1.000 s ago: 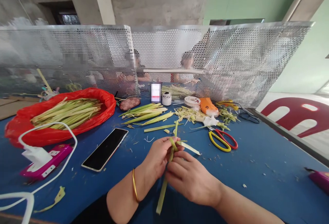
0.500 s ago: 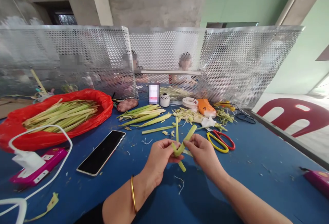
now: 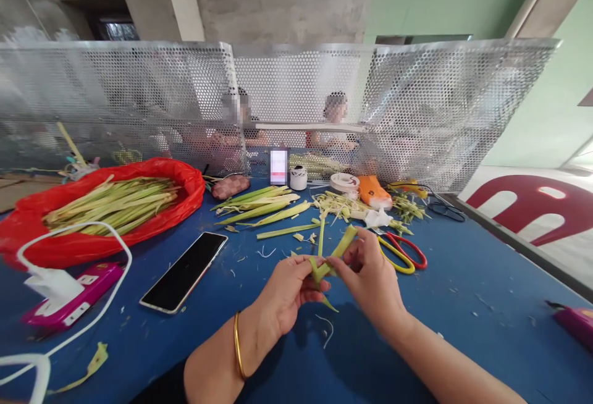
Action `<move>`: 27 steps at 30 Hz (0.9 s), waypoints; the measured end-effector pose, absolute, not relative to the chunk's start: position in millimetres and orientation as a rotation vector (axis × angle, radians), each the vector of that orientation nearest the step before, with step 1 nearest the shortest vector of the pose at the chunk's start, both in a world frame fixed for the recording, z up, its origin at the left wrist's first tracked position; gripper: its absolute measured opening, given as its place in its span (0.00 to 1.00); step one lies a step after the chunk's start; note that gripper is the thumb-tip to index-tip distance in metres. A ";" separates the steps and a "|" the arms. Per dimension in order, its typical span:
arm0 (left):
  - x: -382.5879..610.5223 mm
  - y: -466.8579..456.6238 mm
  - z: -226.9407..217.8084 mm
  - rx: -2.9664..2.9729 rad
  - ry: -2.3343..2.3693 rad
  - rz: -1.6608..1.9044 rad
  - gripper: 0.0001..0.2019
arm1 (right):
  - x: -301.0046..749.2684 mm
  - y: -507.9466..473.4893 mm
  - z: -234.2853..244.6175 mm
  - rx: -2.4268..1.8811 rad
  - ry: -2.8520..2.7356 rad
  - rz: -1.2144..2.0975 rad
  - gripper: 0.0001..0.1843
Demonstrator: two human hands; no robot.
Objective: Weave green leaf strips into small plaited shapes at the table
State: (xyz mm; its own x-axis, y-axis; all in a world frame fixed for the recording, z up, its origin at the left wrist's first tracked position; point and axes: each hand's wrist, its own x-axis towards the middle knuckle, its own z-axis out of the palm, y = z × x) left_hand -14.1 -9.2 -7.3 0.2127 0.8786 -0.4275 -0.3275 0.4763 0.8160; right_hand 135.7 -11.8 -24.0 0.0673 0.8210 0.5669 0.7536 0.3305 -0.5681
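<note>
Above the blue table, my left hand (image 3: pixel 291 286) pinches folded green leaf strips (image 3: pixel 343 242) near their crossing. My right hand (image 3: pixel 373 274) is closed on the same strips from the right, thumb and fingers at the fold. One narrow strip end points up and away, a wider one slants up to the right, and a tip hangs below the fingers. Part of the crossing is hidden by my fingertips. Scissors (image 3: pixel 407 252) with one red and one yellow handle lie just beyond my right hand. Loose leaves (image 3: pixel 264 206) lie ahead of my left hand.
A red plastic bag (image 3: pixel 185 188) of leaf strips stands left, near a black-screened phone (image 3: pixel 183 274) and a purple power strip (image 3: pixel 69 299) with a white cable. Tape (image 3: pixel 345 181), an orange packet (image 3: pixel 374 193) and scraps lie behind. A perforated metal screen (image 3: pixel 296 89) separates two people opposite.
My right hand has turned and shifted slightly right, its fingers now covering more of the wider strip. The lower strip end shows at a different angle. My left hand keeps its pinch.
</note>
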 end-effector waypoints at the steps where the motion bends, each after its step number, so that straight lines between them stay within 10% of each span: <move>1: -14.0 -9.0 -7.5 0.631 1.033 0.920 0.04 | 135.4 -11.4 -24.4 -1.449 -1.681 0.083 0.29; 4: -13.9 -7.5 -8.6 0.563 1.040 0.937 0.04 | 135.4 -12.4 -25.4 -1.486 -1.765 -0.053 0.39; 8: -16.1 -3.3 -11.3 0.499 1.014 0.974 0.04 | 137.4 -15.9 -22.3 -1.251 -2.091 -0.094 0.18; 18: -23.8 2.1 -1.0 0.628 1.096 1.091 0.03 | 133.8 -17.6 -2.2 -0.944 -1.666 1.258 0.13; 27: -22.2 0.4 -5.0 0.787 1.130 1.076 0.09 | 138.6 -15.7 -15.5 -0.778 -2.273 0.049 0.11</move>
State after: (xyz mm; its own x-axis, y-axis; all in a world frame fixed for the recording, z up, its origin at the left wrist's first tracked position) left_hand -22.2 0.4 -5.0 0.0627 0.9485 -0.3104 -0.2641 0.3157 0.9114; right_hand 138.6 -15.7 -15.5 -0.5571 0.5461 0.6257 0.5188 0.8171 -0.2513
